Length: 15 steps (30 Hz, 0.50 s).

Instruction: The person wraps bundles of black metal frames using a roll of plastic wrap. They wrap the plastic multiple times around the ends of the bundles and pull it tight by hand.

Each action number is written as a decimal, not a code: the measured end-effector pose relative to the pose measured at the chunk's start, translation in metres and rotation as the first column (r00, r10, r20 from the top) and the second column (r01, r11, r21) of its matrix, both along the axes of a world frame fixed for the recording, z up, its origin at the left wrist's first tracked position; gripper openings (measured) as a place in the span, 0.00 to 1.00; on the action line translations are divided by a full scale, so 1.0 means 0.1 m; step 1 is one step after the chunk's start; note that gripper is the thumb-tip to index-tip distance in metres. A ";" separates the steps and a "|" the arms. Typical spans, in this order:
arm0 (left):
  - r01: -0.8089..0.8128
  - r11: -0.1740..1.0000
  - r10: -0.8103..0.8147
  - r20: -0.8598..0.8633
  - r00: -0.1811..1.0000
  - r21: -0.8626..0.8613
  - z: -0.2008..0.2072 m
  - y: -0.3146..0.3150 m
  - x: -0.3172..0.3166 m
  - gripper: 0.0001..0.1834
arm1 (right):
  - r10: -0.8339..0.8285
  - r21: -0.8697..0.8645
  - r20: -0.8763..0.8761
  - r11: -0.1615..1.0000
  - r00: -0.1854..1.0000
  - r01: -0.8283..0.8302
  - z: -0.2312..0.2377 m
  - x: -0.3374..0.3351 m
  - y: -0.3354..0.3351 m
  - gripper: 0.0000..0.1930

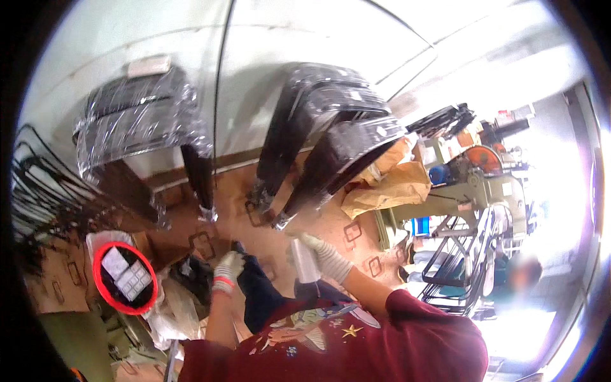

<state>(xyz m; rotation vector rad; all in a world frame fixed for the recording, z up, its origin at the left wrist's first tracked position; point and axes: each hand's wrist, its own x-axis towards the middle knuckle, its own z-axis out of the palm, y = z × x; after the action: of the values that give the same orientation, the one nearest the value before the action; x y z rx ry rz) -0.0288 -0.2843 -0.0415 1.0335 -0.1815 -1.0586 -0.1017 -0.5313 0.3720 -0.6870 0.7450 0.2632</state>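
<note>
My right hand (323, 252), in a pale knit glove, is closed on a whitish, shiny rectangular packet (306, 261) that hangs upright in front of my thigh. What the packet contains cannot be made out. Beside my other leg hangs my left hand (230, 264), gloved too, with a red band at its wrist. It looks compact and small, with the fingers turned away. Ahead, dark furniture-like frames (356, 140) wrapped in clear film stand against the wall. Another wrapped dark piece (137, 121) stands to the left, with a pale block (149, 66) on top.
Left of me is a red-rimmed bin (125, 278) with white cards inside, near plastic bags (175, 312). Black bent tubes (44, 184) stack at far left. Brown paper (391, 191) and a green machine (484, 197) stand right, with a person (519, 277) behind black metal frames (452, 267).
</note>
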 end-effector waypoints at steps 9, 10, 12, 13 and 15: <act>0.741 0.564 -0.813 -0.088 0.576 -0.363 3.73 -2.12 -1.49 0.29 | -0.624 -0.420 0.441 0.491 0.645 0.763 0.53 -2.21 -0.35 0.20; 0.836 0.451 -0.879 0.002 0.476 -0.313 3.85 -2.31 -1.71 0.30 | -0.636 -0.441 0.469 0.433 0.613 0.786 0.63 -2.48 -0.33 0.21; 0.956 0.207 -0.954 0.174 0.244 -0.209 4.09 -2.63 -2.33 0.33 | -0.673 -0.546 0.453 0.309 0.585 0.779 0.93 -3.09 -0.25 0.21; 0.937 0.221 -0.934 0.218 0.283 -0.269 4.23 -2.71 -2.84 0.31 | -0.695 -0.540 0.488 0.235 0.528 0.808 0.75 -3.47 -0.22 0.22; 0.980 0.086 -0.933 0.331 0.143 -0.182 4.22 -2.76 -3.53 0.29 | -0.789 -0.533 0.450 0.138 0.418 0.835 1.16 -4.07 0.06 0.23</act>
<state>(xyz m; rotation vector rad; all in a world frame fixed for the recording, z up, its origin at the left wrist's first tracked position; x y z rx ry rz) -0.3820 -0.5607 0.3804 0.5011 -1.3283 -2.0831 -0.5086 -0.5258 0.4883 -0.8881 1.0765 -1.1903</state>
